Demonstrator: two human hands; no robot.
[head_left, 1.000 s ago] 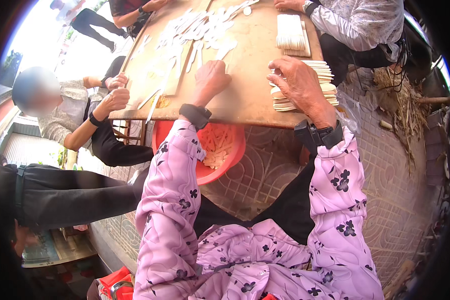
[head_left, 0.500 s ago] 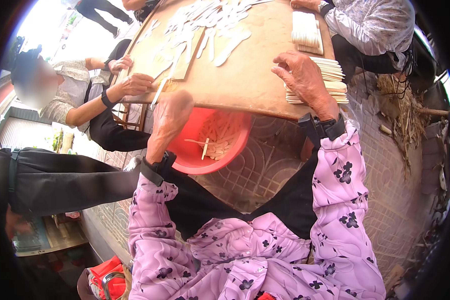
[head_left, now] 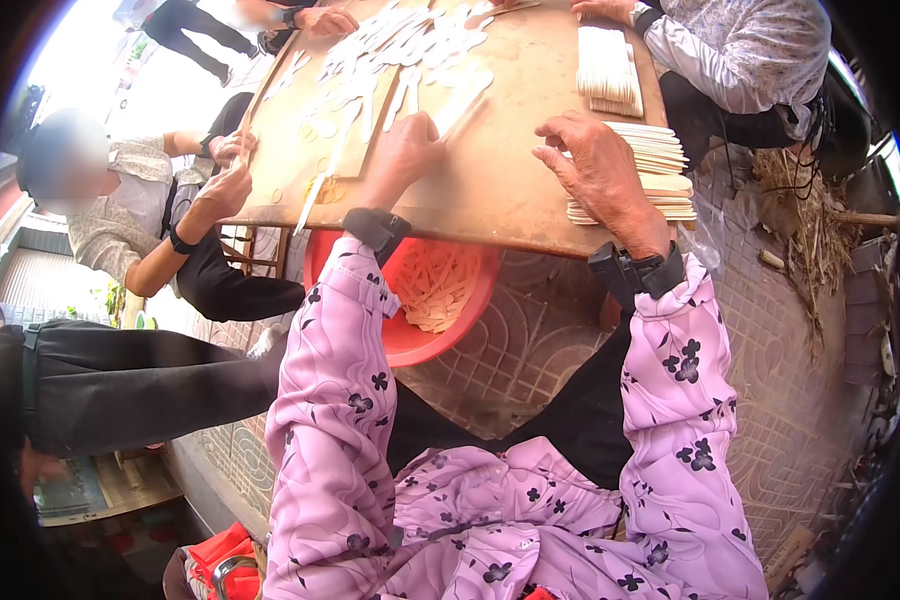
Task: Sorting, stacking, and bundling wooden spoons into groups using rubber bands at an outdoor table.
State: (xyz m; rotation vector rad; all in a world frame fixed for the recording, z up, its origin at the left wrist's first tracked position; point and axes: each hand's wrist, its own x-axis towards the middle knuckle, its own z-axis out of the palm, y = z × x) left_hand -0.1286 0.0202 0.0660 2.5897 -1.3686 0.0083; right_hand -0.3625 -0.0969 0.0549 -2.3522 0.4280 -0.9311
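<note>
My left hand (head_left: 405, 158) reaches over the near half of the table (head_left: 515, 190), its fingers closed around the near end of a flat wooden stick (head_left: 464, 118). Beside a stack of pale wooden sticks (head_left: 667, 190) at the table's right edge is my right hand (head_left: 605, 170). Its fingers are loosely curved, thumb apart, with nothing visible between them. Many flat wooden pieces with rounded ends (head_left: 395, 45) lie scattered over the far middle. Some longer strips (head_left: 328, 172) rest near the left, one jutting past the near edge.
A red basin (head_left: 480, 310) holding wooden pieces stands below the table's near edge. Another stack of sticks (head_left: 607, 72) lies farther back right. Co-workers sit at the left and far right; one's hands (head_left: 228, 175) hold a stick at the left edge. Dry stalks (head_left: 795, 230) lie on the right.
My left hand has moved from above the basin up and right onto the table, closing on a stick. A loose stick over the basin has dropped from sight. My right hand has barely shifted.
</note>
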